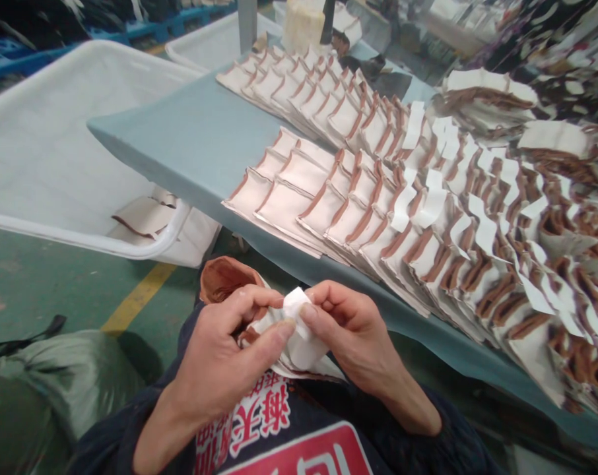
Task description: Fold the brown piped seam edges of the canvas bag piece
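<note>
My left hand and my right hand meet above my lap. Between them is a small folded white strip, pinched by the thumbs and fingers of both. Under the strip, a cream fabric piece with brown lining lies across my lap, partly covered by my hands. The thumb of my left hand presses at the strip's lower left, and my right thumb lies on its right side. Whether the strip is fixed to the fabric I cannot tell.
Rows of overlapping cream and brown fabric pieces cover much of the blue-grey table, several bearing white strips. A large white bin stands left, with fabric pieces inside. A green sack sits on the floor.
</note>
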A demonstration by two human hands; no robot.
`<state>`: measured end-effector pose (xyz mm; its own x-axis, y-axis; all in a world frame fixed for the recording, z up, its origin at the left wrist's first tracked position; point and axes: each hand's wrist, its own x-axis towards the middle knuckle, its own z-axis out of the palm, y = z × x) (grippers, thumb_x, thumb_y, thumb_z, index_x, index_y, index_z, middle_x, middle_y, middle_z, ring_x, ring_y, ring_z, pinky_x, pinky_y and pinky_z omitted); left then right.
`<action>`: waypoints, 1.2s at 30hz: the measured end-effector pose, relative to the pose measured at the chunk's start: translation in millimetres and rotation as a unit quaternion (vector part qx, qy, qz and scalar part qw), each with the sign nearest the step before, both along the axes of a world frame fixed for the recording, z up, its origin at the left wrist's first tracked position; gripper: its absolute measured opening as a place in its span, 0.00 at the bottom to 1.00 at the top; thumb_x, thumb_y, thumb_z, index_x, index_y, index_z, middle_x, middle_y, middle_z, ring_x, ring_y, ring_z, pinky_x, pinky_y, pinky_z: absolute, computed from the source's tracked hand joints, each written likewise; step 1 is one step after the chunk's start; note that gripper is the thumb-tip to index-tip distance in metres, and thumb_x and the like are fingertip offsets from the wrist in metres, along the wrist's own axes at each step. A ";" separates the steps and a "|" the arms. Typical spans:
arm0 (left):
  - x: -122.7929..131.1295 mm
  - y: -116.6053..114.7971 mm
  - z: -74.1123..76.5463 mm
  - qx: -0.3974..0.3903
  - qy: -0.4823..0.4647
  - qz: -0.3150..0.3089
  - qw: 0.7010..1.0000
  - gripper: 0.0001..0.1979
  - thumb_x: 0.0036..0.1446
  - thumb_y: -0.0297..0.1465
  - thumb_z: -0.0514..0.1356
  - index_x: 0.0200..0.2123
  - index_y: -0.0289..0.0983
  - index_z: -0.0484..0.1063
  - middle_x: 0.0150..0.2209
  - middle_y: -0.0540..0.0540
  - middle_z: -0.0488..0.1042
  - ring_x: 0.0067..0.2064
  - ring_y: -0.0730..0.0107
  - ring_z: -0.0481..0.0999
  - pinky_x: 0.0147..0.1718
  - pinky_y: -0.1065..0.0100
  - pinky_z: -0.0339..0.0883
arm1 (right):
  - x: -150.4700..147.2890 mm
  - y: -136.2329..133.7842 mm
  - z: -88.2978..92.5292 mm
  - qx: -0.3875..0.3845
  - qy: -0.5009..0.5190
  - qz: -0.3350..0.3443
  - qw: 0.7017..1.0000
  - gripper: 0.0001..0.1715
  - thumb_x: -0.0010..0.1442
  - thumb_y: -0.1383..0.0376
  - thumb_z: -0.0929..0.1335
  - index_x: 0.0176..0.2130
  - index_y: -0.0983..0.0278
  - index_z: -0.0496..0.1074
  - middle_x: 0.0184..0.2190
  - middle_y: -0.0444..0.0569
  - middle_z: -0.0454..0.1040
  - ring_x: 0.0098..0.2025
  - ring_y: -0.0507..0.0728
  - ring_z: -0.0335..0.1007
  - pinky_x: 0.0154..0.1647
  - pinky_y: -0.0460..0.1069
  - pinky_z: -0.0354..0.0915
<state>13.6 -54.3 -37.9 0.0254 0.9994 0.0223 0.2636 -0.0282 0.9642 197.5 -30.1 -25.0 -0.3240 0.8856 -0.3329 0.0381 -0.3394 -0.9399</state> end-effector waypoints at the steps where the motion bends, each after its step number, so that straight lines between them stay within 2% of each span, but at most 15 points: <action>1: -0.4 2.8 2.5 -0.011 -0.012 -0.014 1.000 0.05 0.57 0.33 0.66 0.34 0.38 0.80 0.21 0.56 0.72 0.19 0.77 0.67 0.18 0.76 0.58 | 0.6 0.4 0.1 0.020 -0.018 0.005 1.000 0.24 0.63 0.46 0.75 0.33 0.64 0.73 0.25 0.43 0.70 0.25 0.49 0.60 0.25 0.45 0.58; 4: -0.1 9.4 7.7 -0.027 -0.010 -0.027 0.999 0.07 0.59 0.32 0.64 0.31 0.37 0.80 0.22 0.53 0.75 0.20 0.76 0.68 0.19 0.77 0.59 | 3.0 1.6 -1.0 0.063 -0.054 0.025 0.996 0.20 0.65 0.51 0.74 0.34 0.65 0.75 0.24 0.42 0.69 0.25 0.50 0.61 0.26 0.45 0.57; 7: 1.6 12.3 9.3 -0.036 0.024 -0.033 0.999 0.10 0.59 0.31 0.60 0.27 0.36 0.79 0.20 0.53 0.73 0.20 0.75 0.69 0.19 0.76 0.60 | 5.2 2.7 -3.1 0.083 -0.065 0.041 0.994 0.17 0.66 0.53 0.73 0.34 0.65 0.76 0.24 0.42 0.70 0.25 0.50 0.61 0.26 0.45 0.58; 12: 3.7 13.4 9.4 -0.065 0.026 -0.050 0.996 0.12 0.57 0.32 0.58 0.27 0.35 0.79 0.17 0.53 0.71 0.18 0.75 0.66 0.18 0.76 0.57 | 7.5 7.2 -3.0 0.109 -0.089 0.059 0.988 0.18 0.63 0.53 0.76 0.33 0.64 0.76 0.26 0.43 0.74 0.28 0.51 0.66 0.29 0.46 0.62; 16: 5.6 15.0 9.4 -0.060 0.037 -0.061 0.996 0.12 0.57 0.32 0.58 0.26 0.35 0.78 0.17 0.53 0.70 0.18 0.75 0.65 0.17 0.76 0.56 | 9.2 14.3 0.3 0.146 -0.094 0.054 0.983 0.11 0.62 0.57 0.74 0.35 0.63 0.76 0.29 0.45 0.77 0.30 0.53 0.70 0.33 0.47 0.65; 25: 13.3 13.1 10.0 -0.020 0.059 -0.080 0.995 0.12 0.58 0.31 0.58 0.27 0.35 0.79 0.17 0.53 0.73 0.17 0.76 0.68 0.18 0.76 0.57 | 7.5 21.5 10.2 0.119 -0.148 0.071 0.979 0.09 0.55 0.59 0.68 0.30 0.63 0.73 0.25 0.45 0.74 0.28 0.54 0.67 0.31 0.49 0.62; 36: 13.0 5.3 6.9 0.003 0.085 -0.082 0.993 0.12 0.59 0.30 0.57 0.28 0.35 0.79 0.19 0.53 0.74 0.19 0.76 0.70 0.20 0.76 0.59 | 3.2 14.0 8.3 0.107 -0.150 0.044 0.982 0.08 0.52 0.62 0.65 0.26 0.62 0.71 0.24 0.43 0.72 0.27 0.52 0.66 0.30 0.48 0.60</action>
<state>26.6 -49.0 -31.1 0.1907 0.9816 0.0089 0.4142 -0.0887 0.9058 200.7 -16.1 -16.8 -0.3173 0.9187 -0.2350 0.3448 -0.1191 -0.9311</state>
